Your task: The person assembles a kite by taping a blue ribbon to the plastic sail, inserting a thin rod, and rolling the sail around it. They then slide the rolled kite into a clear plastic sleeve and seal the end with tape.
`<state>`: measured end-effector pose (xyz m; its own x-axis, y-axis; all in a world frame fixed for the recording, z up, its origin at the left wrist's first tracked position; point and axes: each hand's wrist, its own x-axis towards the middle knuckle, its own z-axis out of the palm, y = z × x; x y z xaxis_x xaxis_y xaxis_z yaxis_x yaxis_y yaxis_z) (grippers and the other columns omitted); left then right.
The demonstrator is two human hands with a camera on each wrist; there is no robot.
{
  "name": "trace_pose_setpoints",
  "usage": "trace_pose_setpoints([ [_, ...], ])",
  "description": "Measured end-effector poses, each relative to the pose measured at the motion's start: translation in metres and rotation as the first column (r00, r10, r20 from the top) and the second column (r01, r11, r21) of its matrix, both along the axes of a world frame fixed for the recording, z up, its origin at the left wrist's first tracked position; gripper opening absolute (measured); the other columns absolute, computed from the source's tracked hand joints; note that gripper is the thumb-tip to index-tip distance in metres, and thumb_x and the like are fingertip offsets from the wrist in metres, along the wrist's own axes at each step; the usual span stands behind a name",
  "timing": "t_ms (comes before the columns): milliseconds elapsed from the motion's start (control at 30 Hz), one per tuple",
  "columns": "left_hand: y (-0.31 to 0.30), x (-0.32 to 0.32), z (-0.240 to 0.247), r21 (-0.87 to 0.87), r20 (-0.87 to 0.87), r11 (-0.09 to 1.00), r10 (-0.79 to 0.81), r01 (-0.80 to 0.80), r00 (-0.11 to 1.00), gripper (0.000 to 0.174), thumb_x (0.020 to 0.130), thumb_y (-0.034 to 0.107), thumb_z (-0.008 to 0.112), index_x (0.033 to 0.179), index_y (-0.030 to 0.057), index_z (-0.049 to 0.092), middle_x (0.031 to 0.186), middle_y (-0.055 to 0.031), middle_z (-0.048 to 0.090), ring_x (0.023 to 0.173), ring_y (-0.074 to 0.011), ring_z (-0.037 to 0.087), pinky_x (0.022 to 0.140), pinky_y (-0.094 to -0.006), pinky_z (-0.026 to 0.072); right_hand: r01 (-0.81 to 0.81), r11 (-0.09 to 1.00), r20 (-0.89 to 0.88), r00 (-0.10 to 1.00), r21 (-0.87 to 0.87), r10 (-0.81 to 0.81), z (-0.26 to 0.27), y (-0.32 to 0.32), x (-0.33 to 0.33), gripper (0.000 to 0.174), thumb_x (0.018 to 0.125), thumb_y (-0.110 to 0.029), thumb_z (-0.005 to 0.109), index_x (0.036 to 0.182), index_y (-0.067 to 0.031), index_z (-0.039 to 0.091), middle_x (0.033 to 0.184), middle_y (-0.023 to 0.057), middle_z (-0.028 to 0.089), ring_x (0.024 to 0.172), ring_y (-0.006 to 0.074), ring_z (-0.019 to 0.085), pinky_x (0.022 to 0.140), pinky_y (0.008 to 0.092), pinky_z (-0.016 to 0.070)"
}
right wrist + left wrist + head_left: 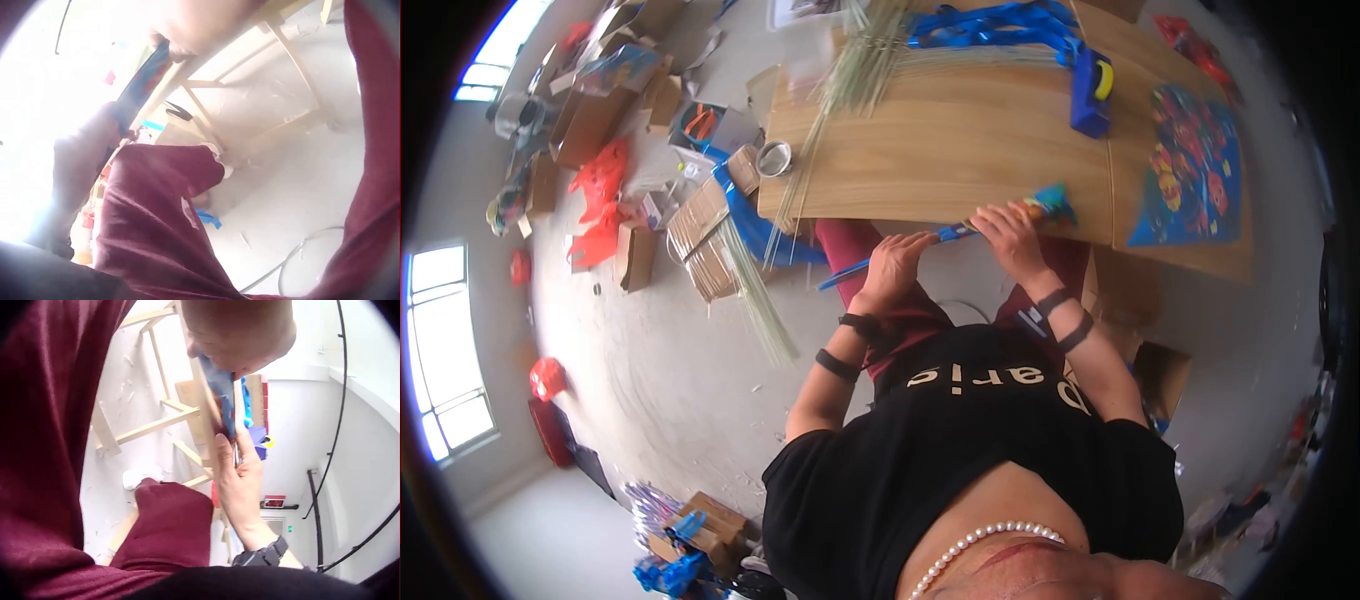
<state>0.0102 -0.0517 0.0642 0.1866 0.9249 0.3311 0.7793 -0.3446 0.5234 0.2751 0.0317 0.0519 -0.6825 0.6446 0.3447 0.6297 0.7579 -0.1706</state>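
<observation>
A long, narrow blue roll point(953, 232) with a multicoloured end crosses above the lap, beside the table's near edge. The left hand point(895, 268) grips its middle part, and a thin blue end sticks out beyond that hand. Near the colourful end, the right hand point(1010, 240) holds it with bent fingers. In the left wrist view, the roll point(222, 394) runs from the near left hand point(240, 331) to the right hand point(240, 487), whose thumb lies along it. The right wrist view shows the blue piece point(142, 87) between the right hand point(209, 22) and the blurred left hand point(84, 153).
On the wooden table point(960, 170) lie pale thin sticks point(865, 65), blue strips point(990, 25), a blue dispenser point(1090, 95), a tape roll point(774, 158) and a colourful printed sheet point(1195, 170). Cardboard boxes and red bags point(603, 180) cover the floor at left.
</observation>
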Motion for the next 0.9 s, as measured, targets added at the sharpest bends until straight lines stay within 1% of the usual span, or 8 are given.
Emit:
trace_pose_setpoints([
  [133,0.012,-0.033,0.039,-0.015,0.057,0.991,-0.133,0.134,0.990,0.029,0.076,0.003,0.067,0.103,0.0098,0.074,0.090,-0.0080,0.074,0.080,-0.0287,0.069,0.083,-0.0378,0.0522,-0.096,0.976,-0.051,0.995,-0.195,0.088,0.039,-0.004,-0.003,0.026,0.090,-0.010,0.059,0.113,-0.0108,0.070,0.105,0.0093,0.074,0.102,0.0285,0.070,0.092,0.0435,0.0525],
  [267,0.046,-0.068,0.054,0.235,0.037,0.968,0.087,-0.093,0.996,0.017,0.082,0.004,0.061,0.095,0.0096,0.071,0.092,-0.0074,0.070,0.092,-0.0297,0.066,0.089,-0.0417,0.0492,0.018,0.960,-0.143,0.988,-0.280,-0.061,0.055,-0.002,-0.001,0.025,0.087,-0.001,0.055,0.107,-0.0072,0.069,0.092,0.0168,0.072,0.087,0.0388,0.070,0.073,0.0472,0.0546],
  [400,0.089,-0.142,-0.001,0.263,-0.103,0.754,0.642,-0.602,0.760,0.033,0.091,0.005,0.058,0.124,0.0053,0.064,0.113,-0.0109,0.071,0.123,-0.0310,0.059,0.109,-0.0478,0.0391,0.380,0.863,0.071,0.923,-0.332,-0.379,0.058,0.003,0.032,0.017,0.093,-0.002,0.058,0.106,-0.0092,0.068,0.093,0.0166,0.071,0.088,0.0390,0.069,0.072,0.0484,0.0539],
  [500,0.105,-0.175,-0.031,0.165,-0.241,0.686,0.725,-0.709,0.645,0.054,0.094,0.013,0.060,0.146,0.0014,0.049,0.129,-0.0117,0.069,0.140,-0.0279,0.048,0.119,-0.0536,0.0255,0.391,0.866,0.055,0.917,-0.312,-0.395,0.053,-0.001,0.053,0.009,0.097,-0.006,0.059,0.103,-0.0080,0.066,0.091,0.0174,0.070,0.087,0.0398,0.069,0.070,0.0490,0.0527],
  [633,0.111,-0.181,-0.026,0.015,-0.275,0.697,0.692,-0.716,0.668,0.064,0.096,0.023,0.061,0.152,-0.0006,0.041,0.133,-0.0135,0.067,0.141,-0.0264,0.048,0.122,-0.0590,0.0125,0.416,0.842,0.045,0.903,-0.344,-0.428,0.055,-0.008,0.061,0.008,0.099,-0.007,0.059,0.101,-0.0059,0.066,0.089,0.0206,0.068,0.085,0.0431,0.067,0.068,0.0497,0.0503],
  [767,0.121,-0.182,-0.018,-0.053,-0.257,0.651,0.724,-0.757,0.640,0.062,0.093,0.020,0.064,0.149,-0.0005,0.046,0.128,-0.0130,0.069,0.136,-0.0248,0.052,0.121,-0.0587,0.0136,0.415,0.815,-0.034,0.884,-0.404,-0.467,0.052,-0.009,0.065,0.011,0.101,-0.008,0.057,0.106,-0.0044,0.066,0.089,0.0238,0.067,0.084,0.0458,0.065,0.068,0.0505,0.0492],
  [833,0.130,-0.183,-0.013,0.214,-0.176,0.656,0.755,-0.724,0.632,0.048,0.091,0.014,0.065,0.137,0.0032,0.058,0.117,-0.0130,0.071,0.120,-0.0281,0.062,0.113,-0.0528,0.0340,0.423,0.806,-0.032,0.878,-0.415,-0.477,0.052,-0.007,0.067,0.012,0.102,-0.009,0.057,0.107,-0.0040,0.066,0.090,0.0239,0.067,0.084,0.0457,0.065,0.068,0.0502,0.0491],
  [900,0.151,-0.175,0.000,0.092,-0.055,0.678,0.735,-0.730,0.676,0.041,0.090,0.011,0.064,0.130,0.0047,0.062,0.113,-0.0140,0.071,0.112,-0.0305,0.065,0.103,-0.0495,0.0421,0.429,0.798,-0.031,0.874,-0.423,-0.485,0.050,-0.003,0.067,0.013,0.102,-0.010,0.057,0.108,-0.0037,0.066,0.090,0.0241,0.067,0.085,0.0457,0.065,0.068,0.0500,0.0490],
])
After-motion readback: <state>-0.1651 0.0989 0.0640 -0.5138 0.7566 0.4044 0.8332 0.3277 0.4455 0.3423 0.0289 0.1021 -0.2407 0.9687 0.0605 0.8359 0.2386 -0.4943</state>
